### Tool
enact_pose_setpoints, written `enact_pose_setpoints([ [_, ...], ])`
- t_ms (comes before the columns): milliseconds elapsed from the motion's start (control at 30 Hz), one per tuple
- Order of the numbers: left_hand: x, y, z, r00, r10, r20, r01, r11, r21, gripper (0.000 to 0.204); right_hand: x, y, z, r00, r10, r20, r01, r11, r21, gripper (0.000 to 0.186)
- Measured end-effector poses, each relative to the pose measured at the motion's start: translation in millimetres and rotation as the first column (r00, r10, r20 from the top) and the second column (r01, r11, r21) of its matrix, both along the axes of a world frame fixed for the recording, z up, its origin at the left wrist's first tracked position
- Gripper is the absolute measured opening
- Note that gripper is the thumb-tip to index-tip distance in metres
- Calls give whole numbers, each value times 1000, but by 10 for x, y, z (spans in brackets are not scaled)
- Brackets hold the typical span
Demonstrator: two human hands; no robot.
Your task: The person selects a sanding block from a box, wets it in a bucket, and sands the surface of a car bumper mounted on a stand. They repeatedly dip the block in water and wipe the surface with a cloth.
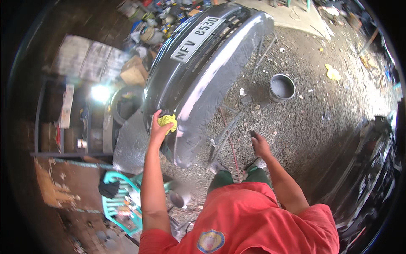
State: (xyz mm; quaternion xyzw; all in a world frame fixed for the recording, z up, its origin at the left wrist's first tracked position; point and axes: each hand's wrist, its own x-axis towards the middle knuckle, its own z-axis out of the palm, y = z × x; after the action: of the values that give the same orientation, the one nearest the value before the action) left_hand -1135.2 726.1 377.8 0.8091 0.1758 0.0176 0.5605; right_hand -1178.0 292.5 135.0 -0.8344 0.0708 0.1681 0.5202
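A dark grey car bumper (169, 86) with a licence plate (198, 39) stretches away in front of me, raised on a thin metal stand (228, 129). Pale patches run along its lower edge, beside a dull grey area. My left hand (158, 129) is closed round a crumpled yellow cloth (168, 122) and presses it on the bumper's near left end. Over the gravel to the right, my right hand (261, 145) hangs low, away from the bumper. Its fingers are closed on a small dark piece (253, 133), whose kind I cannot make out.
A grey bucket (282, 87) stands on the gravel right of the bumper. A turquoise plastic chair (122, 203) holds a black cloth and small items at lower left. Dark car parts (363, 169) lie at right. Cans and clutter (158, 27) crowd the far left, near a cardboard box (134, 70).
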Motion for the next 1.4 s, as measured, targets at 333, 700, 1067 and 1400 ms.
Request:
enact_pose_setpoints([
  [333, 620, -181, -731, 873, -415, 256, 151, 729, 667, 68, 400, 2541, 1058, 835, -499, 234, 351, 809, 471, 48],
  [700, 1327, -527, 191, 876, -467, 120, 449, 881, 148, 48, 1438, 3063, 1371, 497, -826, 267, 634, 556, 538, 49],
  [1067, 1564, -240, -640, 972, -172, 163, 230, 845, -483, 33, 1708, 3071, 1358, 380, -900, 212, 739, 433, 516, 49],
  [1400, 1480, -226, -680, 953, 70, 295, 114, 819, -562, 48, 1007, 3583, 1337, 486, -819, 307, 637, 572, 517, 48],
])
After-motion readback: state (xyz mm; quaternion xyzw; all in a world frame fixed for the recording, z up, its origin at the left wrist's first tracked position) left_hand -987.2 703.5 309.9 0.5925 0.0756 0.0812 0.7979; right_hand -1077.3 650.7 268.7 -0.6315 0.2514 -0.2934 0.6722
